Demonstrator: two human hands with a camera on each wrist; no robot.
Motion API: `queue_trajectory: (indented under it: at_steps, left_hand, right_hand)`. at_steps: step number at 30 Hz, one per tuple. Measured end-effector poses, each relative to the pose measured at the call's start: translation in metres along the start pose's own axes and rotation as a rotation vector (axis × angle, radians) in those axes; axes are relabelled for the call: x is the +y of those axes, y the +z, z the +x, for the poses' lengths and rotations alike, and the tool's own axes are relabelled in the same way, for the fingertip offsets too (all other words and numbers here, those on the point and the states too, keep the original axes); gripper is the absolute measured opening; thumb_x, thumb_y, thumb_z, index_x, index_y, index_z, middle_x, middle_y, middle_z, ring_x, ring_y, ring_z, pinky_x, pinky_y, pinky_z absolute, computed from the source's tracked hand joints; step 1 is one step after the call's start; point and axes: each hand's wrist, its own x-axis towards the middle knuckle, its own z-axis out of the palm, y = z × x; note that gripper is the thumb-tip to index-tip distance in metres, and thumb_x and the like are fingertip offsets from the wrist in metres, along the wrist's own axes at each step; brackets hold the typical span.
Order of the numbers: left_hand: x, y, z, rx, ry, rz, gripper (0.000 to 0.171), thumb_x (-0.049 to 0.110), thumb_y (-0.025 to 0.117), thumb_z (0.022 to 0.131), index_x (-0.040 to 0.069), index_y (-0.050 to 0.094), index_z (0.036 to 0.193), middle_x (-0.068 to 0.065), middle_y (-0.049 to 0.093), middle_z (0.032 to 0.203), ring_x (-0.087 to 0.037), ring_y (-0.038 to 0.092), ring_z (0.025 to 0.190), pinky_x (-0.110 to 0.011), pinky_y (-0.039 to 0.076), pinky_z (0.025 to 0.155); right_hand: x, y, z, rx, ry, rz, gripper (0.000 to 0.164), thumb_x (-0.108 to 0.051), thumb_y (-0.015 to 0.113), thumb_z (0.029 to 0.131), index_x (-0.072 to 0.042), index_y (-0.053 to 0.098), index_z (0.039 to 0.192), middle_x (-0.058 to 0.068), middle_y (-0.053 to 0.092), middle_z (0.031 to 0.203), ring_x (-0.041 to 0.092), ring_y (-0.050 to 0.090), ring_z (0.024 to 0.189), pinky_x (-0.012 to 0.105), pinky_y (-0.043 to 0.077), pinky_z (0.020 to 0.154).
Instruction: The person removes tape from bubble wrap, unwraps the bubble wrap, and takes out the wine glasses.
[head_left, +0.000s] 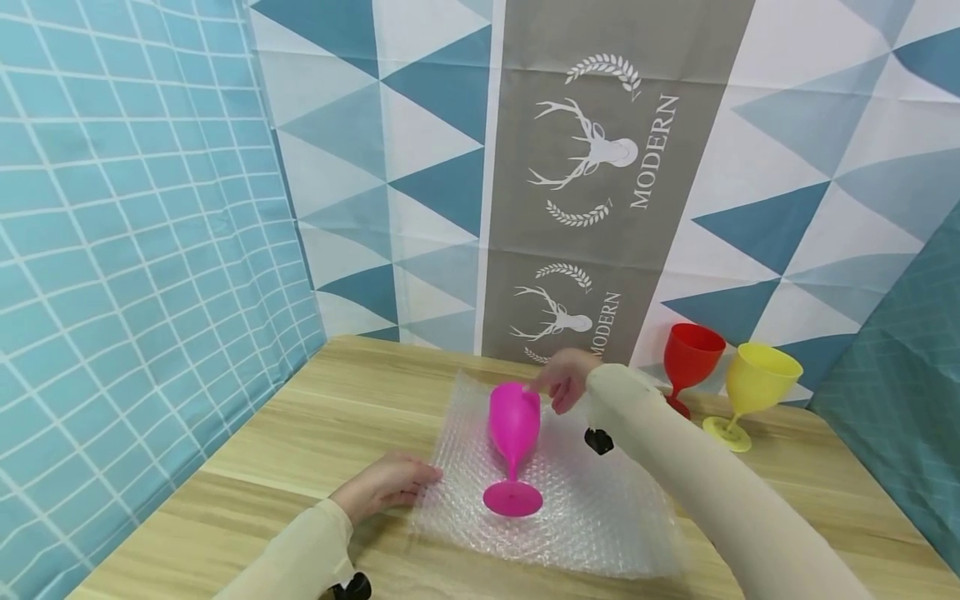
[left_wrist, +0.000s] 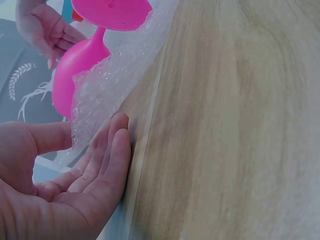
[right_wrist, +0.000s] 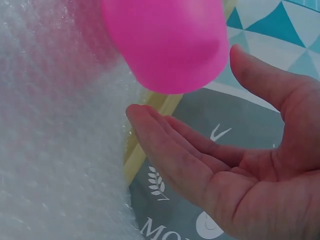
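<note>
A bright pink plastic goblet [head_left: 514, 425] lies on its side on a sheet of bubble wrap [head_left: 600, 508], its round foot toward me and its rim pointing to the wall. At the sheet's left edge is my left hand [head_left: 386, 485]; in the left wrist view its thumb and fairly straight fingers stand apart, with the edge of the bubble wrap [left_wrist: 107, 82] between them. My right hand [head_left: 566, 382] is by the goblet's rim. In the right wrist view, its thumb and extended fingers [right_wrist: 170, 150] are spread beside the goblet's mouth [right_wrist: 170, 60], holding nothing.
On the right, near the back of the wooden table [head_left: 300, 450], a red goblet [head_left: 692, 358] and a yellow goblet [head_left: 759, 383] stand upright. Patterned cloth [head_left: 577, 167] hangs behind the table, with a blue checked sheet [head_left: 135, 250] along the left.
</note>
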Motion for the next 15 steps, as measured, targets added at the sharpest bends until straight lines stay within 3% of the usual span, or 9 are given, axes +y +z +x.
queue_trajectory:
  at_steps: [7,15]
  left_hand:
    - [-0.0007,0.0008,0.0005,0.004,0.0,-0.004,0.02,0.008,0.062,0.09,-0.008,0.064,0.102,0.001,0.066,0.081,-0.009,0.062,0.074,-0.024,0.058,0.074]
    - [-0.0005,0.0012,0.0003,0.012,-0.006,0.015,0.022,0.01,0.062,0.09,-0.008,0.064,0.103,0.001,0.066,0.082,-0.01,0.061,0.075,-0.025,0.057,0.074]
  right_hand:
    - [0.0071,0.0059,0.0052,0.006,0.015,-0.019,0.062,-0.029,0.07,0.089,0.013,0.049,0.129,0.035,0.052,0.135,0.043,0.064,0.116,0.039,0.06,0.089]
    - [0.0104,0.0109,0.0079,-0.041,0.007,0.041,0.067,-0.032,0.068,0.091,0.013,0.044,0.135,0.036,0.052,0.135,0.043,0.063,0.117,0.041,0.058,0.093]
